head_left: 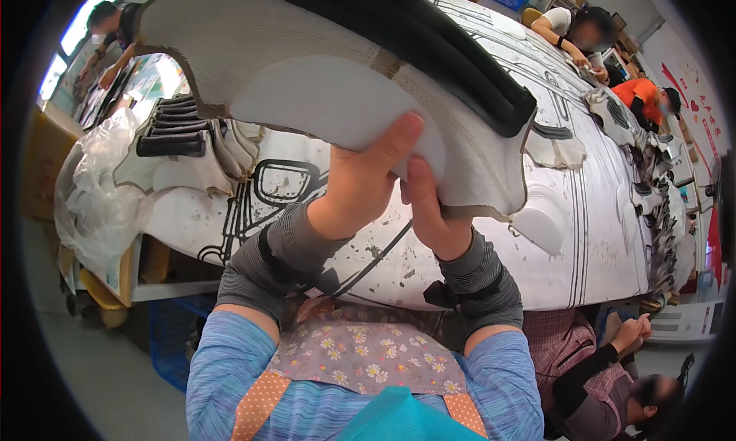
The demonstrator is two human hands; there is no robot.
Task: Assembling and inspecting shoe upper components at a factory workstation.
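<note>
Raised in front of me is a shoe upper [491,161], a pale grey fabric piece with raw edges and a black padded collar [406,38]. A smooth white half-moon piece [307,96] lies flat against its fabric. My left hand [364,176] is closed on the lower edge, its thumb pressing on the white piece. Close beside it, my right hand [437,211] pinches the same edge, thumb also on the white piece. The fingers behind the upper are hidden. Below and to the right, a stack of similar white pieces [540,218] lies on the table.
The table [383,253] has a white cover with black line drawings. Similar uppers [172,146] are stacked at left beside a clear plastic bag [100,203]; another upper [556,146] lies at right. More piles line the right edge. A co-worker [590,380] sits close at right; several others work around.
</note>
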